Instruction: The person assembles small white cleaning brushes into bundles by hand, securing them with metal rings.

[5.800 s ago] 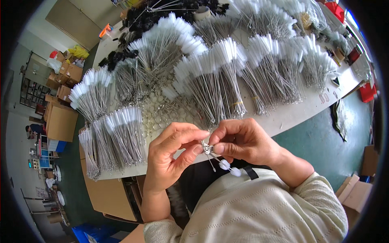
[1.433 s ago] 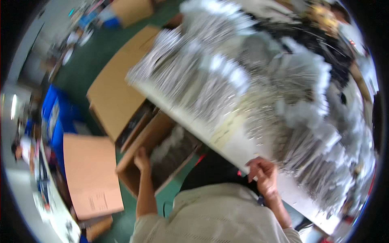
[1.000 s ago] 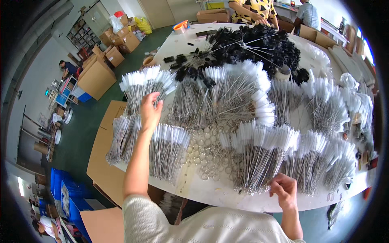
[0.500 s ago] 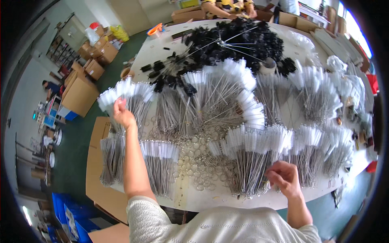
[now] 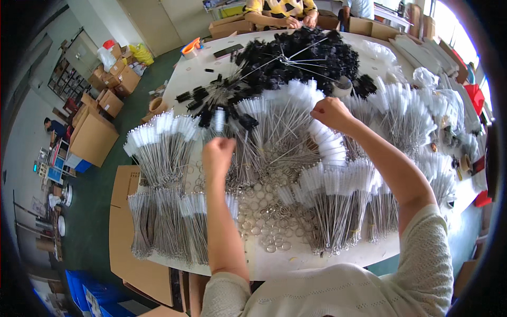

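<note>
My left hand (image 5: 218, 158) is closed over the middle-left of the table, slightly smeared by motion. A white-bristled tube brush (image 5: 218, 121) rises straight up from its fingers. Farther right, my right hand (image 5: 331, 112) is closed beside the white heads of a large brush pile (image 5: 288, 103); what its fingers hold, if anything, is hidden. Bundles of white brushes (image 5: 163, 132) with thin wire stems lie to the left. Below my right forearm sits another thick bundle (image 5: 335, 201). Loose metal rings (image 5: 269, 227) are scattered between the near bundles.
Black-bristled brushes (image 5: 301, 61) are heaped at the far side of the white table (image 5: 317, 261). An orange tape dispenser (image 5: 191, 47) stands at the far left edge. Across the table, a person's hands (image 5: 301, 22) are at work. A cardboard box (image 5: 132, 232) stands against the left edge.
My left hand has moved right from the left bundle, with a brush now showing above it. My right hand has reached from the near right bundle up to the middle pile.
</note>
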Demonstrator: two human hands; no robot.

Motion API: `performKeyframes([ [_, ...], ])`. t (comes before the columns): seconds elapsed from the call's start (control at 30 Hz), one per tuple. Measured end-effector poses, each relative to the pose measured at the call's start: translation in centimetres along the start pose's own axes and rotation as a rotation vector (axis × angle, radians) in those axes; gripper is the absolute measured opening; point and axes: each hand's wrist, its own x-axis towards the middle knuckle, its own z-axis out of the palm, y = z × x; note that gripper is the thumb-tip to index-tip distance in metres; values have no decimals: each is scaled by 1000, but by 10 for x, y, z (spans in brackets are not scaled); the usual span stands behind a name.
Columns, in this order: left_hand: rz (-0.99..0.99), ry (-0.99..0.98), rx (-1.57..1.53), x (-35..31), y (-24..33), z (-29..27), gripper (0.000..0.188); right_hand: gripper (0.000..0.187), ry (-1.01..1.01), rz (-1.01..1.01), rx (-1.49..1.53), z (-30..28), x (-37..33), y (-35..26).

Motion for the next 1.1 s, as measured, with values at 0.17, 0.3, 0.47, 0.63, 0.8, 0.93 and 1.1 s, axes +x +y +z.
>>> performKeyframes([
  [0.17, -10, -51, 172, -7, -24, 16, 30, 30, -70, 173, 103, 37, 29, -7],
  [0.3, -156, 11, -40, -8, -30, 9, 29, 26, -9, 267, 223, 39, 22, -7],
  [0.47, -500, -314, -1111, -31, 1, -1, 19, 24, 364, 150, 376, -31, 9, -20],
  [0.63, -672, -359, -1705, -60, 17, 13, 13, 22, 419, 111, 434, -92, -6, 22],
  [0.8, -539, -83, -1755, -50, 42, 35, 28, 18, 257, 254, 66, -65, -22, 126],
  [0.93, 64, 38, -1348, -75, 130, 7, 37, 24, 121, 409, 38, -55, -41, 126],
  [1.1, 360, -18, -1215, -94, 132, -46, 39, 31, -10, 427, -87, -18, -20, 108],
])
